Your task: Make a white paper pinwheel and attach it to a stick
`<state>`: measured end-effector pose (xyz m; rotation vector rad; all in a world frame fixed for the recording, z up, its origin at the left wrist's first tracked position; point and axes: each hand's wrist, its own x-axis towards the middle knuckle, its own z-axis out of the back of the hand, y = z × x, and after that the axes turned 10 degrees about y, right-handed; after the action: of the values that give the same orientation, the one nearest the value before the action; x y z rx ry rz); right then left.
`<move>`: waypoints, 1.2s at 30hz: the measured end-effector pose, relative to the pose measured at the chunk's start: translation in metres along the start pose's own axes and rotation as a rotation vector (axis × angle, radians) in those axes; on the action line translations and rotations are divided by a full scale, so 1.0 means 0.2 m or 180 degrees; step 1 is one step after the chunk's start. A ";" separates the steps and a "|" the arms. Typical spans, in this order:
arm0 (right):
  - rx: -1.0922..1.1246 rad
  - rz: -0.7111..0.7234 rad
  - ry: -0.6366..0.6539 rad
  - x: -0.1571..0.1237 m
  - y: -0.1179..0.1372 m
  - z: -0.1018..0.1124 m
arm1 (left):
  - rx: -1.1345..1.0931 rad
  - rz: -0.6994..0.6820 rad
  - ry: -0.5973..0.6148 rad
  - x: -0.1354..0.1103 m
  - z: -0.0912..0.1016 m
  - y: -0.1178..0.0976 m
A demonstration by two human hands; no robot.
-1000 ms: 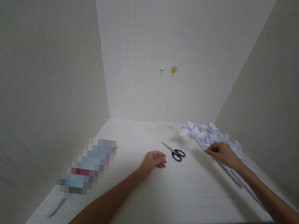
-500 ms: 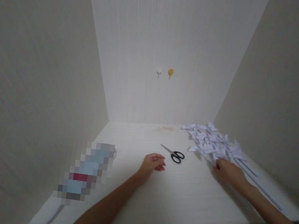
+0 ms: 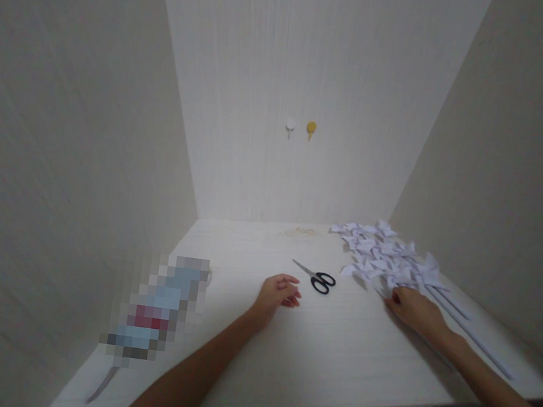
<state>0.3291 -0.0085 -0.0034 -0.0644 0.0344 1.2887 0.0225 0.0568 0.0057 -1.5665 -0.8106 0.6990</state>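
My left hand (image 3: 275,299) hovers at the middle of the white table, fingers apart and loosely curled, holding nothing. A pair of scissors (image 3: 320,282) with black handles lies just beyond it, slightly open. At the right, my right hand (image 3: 410,308) is closed in a pinch on a thin white stick (image 3: 380,292); its tip shows left of the fingers, and the forearm hides much of the rest. Several folded white paper pinwheels (image 3: 379,254) lie overlapping past that hand. White rolled sticks (image 3: 476,337) stretch from them toward the front right.
The white table (image 3: 231,358) is boxed in by walls on three sides. A blurred-out object (image 3: 158,302) lies at its left edge, with a strap end below it. A white hook (image 3: 290,125) and a yellow hook (image 3: 311,128) are on the back wall.
My right hand has shifted slightly, and the stick at its fingers now shows a tip apart from the pinwheels. My left hand stays nearly in place. The view has tilted a little.
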 end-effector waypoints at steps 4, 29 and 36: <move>0.0183 0.0022 -0.0003 0.00 0.03 0.01 | -0.0018 0.0015 0.0020 0.00 0.00 0.00; 0.1065 0.2310 -0.1629 -0.09 0.69 -0.06 | 0.1271 0.0370 0.0732 -0.03 -0.03 0.05; 0.1090 0.1931 -0.1407 -0.04 0.67 -0.04 | 0.1053 0.0376 0.0722 -0.02 -0.03 0.06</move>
<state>0.1973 0.0200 -0.0147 0.5630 -0.1133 1.8584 0.0264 0.0498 -0.0061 -1.3683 -0.4129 0.6869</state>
